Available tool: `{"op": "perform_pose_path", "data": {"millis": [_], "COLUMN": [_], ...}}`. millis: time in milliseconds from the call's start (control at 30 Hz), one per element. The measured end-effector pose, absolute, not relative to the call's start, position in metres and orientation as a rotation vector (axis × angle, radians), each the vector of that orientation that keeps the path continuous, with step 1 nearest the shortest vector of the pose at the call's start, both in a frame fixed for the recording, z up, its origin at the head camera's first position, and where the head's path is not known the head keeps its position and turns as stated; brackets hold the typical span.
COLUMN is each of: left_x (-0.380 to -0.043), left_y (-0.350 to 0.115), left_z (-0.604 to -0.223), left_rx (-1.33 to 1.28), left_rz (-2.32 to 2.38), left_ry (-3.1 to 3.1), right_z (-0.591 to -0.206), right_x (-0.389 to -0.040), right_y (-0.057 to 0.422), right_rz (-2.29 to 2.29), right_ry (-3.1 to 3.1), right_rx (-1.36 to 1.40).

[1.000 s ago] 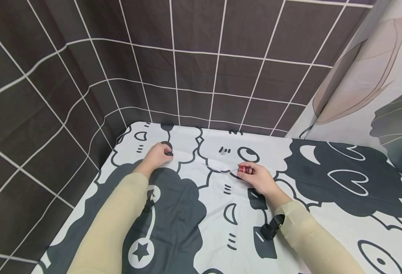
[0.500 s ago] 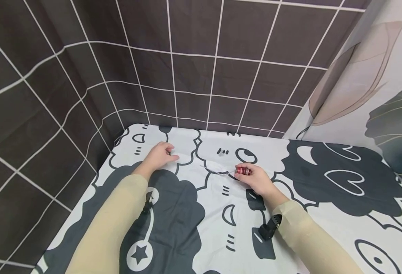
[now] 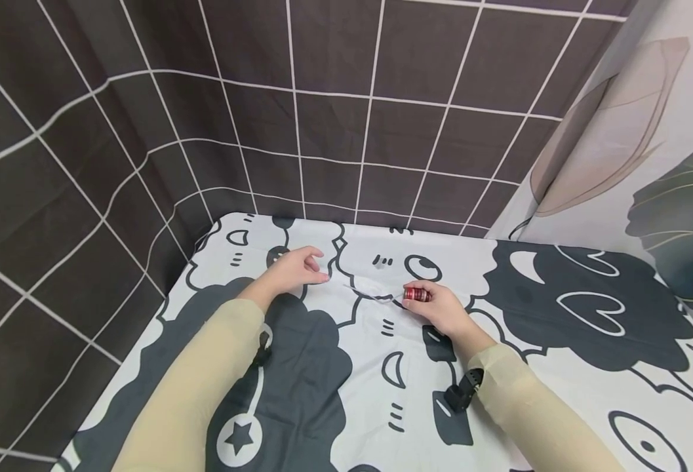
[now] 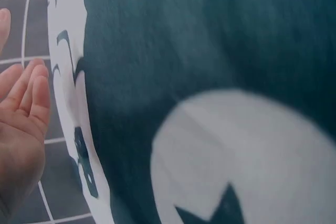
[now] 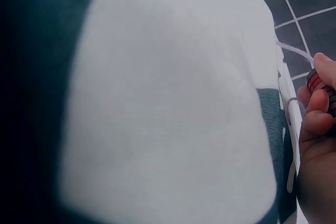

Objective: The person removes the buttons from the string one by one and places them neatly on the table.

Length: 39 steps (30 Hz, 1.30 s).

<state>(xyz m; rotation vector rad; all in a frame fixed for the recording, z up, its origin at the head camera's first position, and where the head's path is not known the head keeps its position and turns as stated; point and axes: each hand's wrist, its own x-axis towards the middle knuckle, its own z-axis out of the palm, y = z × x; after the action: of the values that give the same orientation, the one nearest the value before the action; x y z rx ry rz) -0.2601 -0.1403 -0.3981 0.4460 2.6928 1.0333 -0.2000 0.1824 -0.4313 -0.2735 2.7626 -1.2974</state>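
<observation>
My right hand grips a short red and dark banded cylinder between thumb and fingers, low over the printed cloth. From its left end a thin white cord runs out across the cloth toward my left hand. In the right wrist view the banded cylinder shows its stripes, partly hidden by the fingers, and the white cord leaves it. My left hand hovers to the left of the cord's free end, thumb and fingers apart, holding nothing. The left wrist view shows that hand with its fingers spread and the palm bare.
A white cloth printed with dark cartoon shapes covers the surface. Dark curtains with a white grid hang behind and at the left. A pale leaf-patterned curtain hangs at the right, with a dark cable at its foot.
My left hand has moved right, toward the cord's free end, and its thumb and fingers have spread apart. My right hand keeps its grip on the banded cylinder in nearly the same place.
</observation>
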Motion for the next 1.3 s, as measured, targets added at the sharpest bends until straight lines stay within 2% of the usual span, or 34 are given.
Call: {"op": "perform_pose_path", "data": {"millis": [533, 1033, 1300], "left_x": [-0.257, -0.248, -0.244], "left_y": [-0.110, -0.080, -0.055], "left_z": [-0.397, -0.391, -0.391], "left_rx": [0.601, 0.575, 0.655], "left_rz": [1.093, 1.077, 1.012], "left_ry": [2.634, 2.548, 2.492], "right_z": [-0.429, -0.425, -0.427], "right_x": [-0.198, -0.199, -0.197], "right_y": [0.182, 0.176, 0.174], "right_rz": [-1.277, -1.325, -1.323], "right_ry": [2.767, 2.752, 2.740], "right_rx": [-0.254, -0.285, -0.269]}}
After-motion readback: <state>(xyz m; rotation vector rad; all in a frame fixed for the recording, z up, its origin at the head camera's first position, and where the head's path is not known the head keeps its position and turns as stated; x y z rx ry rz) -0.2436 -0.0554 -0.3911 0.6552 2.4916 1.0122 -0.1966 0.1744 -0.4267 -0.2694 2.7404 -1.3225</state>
